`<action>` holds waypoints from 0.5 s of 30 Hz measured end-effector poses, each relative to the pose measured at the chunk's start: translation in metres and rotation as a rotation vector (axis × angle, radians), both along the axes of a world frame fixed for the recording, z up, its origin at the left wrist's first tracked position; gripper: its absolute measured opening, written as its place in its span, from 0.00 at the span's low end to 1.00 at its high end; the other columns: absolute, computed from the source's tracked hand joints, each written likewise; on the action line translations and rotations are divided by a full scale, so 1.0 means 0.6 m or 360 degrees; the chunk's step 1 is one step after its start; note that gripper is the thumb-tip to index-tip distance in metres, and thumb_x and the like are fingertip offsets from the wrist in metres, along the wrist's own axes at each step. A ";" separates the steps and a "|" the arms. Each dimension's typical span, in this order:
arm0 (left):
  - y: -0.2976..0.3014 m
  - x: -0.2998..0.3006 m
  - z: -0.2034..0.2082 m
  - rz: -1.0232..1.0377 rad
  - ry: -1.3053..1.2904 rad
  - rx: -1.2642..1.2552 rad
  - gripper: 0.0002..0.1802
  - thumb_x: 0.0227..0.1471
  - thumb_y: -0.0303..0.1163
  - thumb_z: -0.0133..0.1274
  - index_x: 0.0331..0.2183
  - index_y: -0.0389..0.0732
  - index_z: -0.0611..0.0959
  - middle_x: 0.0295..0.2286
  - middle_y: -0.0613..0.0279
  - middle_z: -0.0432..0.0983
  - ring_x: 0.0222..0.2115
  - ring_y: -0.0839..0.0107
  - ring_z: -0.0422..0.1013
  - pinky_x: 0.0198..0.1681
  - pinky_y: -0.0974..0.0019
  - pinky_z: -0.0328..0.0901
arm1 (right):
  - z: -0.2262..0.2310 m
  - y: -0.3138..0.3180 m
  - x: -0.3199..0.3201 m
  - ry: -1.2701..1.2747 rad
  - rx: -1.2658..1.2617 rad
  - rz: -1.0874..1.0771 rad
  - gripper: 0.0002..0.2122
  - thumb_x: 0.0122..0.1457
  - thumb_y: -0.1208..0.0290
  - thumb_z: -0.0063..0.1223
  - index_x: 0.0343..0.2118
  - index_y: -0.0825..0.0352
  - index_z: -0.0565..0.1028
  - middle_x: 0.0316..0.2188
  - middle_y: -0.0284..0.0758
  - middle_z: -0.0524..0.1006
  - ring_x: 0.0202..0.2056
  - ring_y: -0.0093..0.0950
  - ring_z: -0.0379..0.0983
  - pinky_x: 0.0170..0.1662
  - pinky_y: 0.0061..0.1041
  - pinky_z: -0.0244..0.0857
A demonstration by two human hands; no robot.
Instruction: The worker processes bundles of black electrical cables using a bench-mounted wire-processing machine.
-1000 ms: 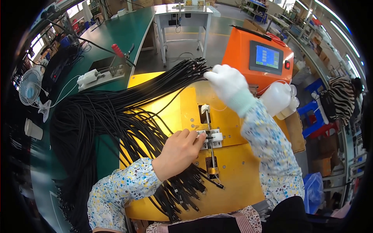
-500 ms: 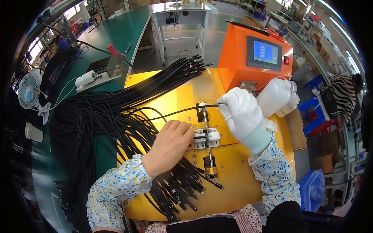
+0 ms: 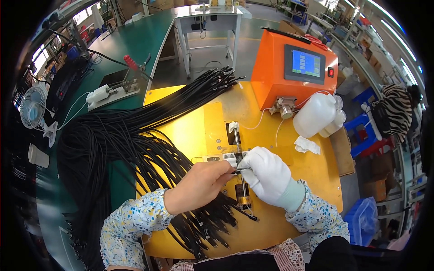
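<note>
My bare left hand (image 3: 201,186) pinches a short stretch of black cable (image 3: 238,170) between thumb and forefinger. Opposite it, my right hand (image 3: 266,177), in a white knitted glove, has its fingertips closed on the cable's other end. The two hands almost meet over a fixture of white blocks (image 3: 229,156) and a metal rod (image 3: 236,137) on the yellow work plate (image 3: 212,119). My hands partly cover the fixture and hide most of the held cable. Left of them lies a large pile of black cables (image 3: 113,131), with connector ends on the plate.
An orange machine (image 3: 271,58) with a touch screen stands at the back right, a white plastic bottle (image 3: 315,115) and crumpled white tissue (image 3: 307,145) before it. At the left, a green table (image 3: 144,36) carries a toggle clamp (image 3: 131,62) and small fan (image 3: 33,107).
My right hand has come down and left from beside the bottle, bringing the cable end close to my left hand. My left hand has shifted slightly nearer and now pinches the cable.
</note>
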State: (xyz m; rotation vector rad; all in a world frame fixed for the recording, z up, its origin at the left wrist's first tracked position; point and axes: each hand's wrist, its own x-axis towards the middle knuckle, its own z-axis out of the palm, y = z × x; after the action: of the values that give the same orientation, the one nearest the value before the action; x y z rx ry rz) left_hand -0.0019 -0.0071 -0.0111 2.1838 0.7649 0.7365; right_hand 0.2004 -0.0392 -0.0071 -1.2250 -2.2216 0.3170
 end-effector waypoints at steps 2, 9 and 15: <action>-0.002 0.000 -0.004 0.0017 0.0032 -0.0105 0.05 0.49 0.21 0.55 0.32 0.34 0.78 0.23 0.50 0.75 0.24 0.55 0.74 0.27 0.63 0.68 | -0.001 -0.002 -0.005 -0.0018 0.0038 0.0006 0.09 0.49 0.76 0.55 0.32 0.64 0.68 0.30 0.40 0.70 0.33 0.43 0.69 0.35 0.37 0.64; -0.006 0.010 0.003 0.0077 -0.0011 -0.0101 0.05 0.50 0.21 0.54 0.33 0.35 0.78 0.22 0.51 0.76 0.22 0.56 0.74 0.27 0.65 0.68 | -0.011 0.010 0.009 0.0280 -0.0116 0.0068 0.08 0.50 0.76 0.56 0.34 0.64 0.73 0.27 0.38 0.72 0.32 0.40 0.70 0.35 0.36 0.65; -0.003 0.013 -0.031 0.0214 0.0109 0.0441 0.14 0.47 0.19 0.54 0.40 0.38 0.78 0.28 0.54 0.73 0.26 0.59 0.73 0.28 0.64 0.67 | -0.021 0.031 0.032 0.0062 -0.0067 -0.0035 0.06 0.49 0.76 0.58 0.32 0.64 0.76 0.27 0.38 0.74 0.32 0.39 0.72 0.35 0.33 0.65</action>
State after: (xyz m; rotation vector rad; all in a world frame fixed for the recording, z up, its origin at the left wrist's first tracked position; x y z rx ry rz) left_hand 0.0057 -0.0086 -0.0295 2.4337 0.8967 0.8837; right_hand 0.2193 -0.0206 -0.0198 -1.2538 -2.1773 0.3779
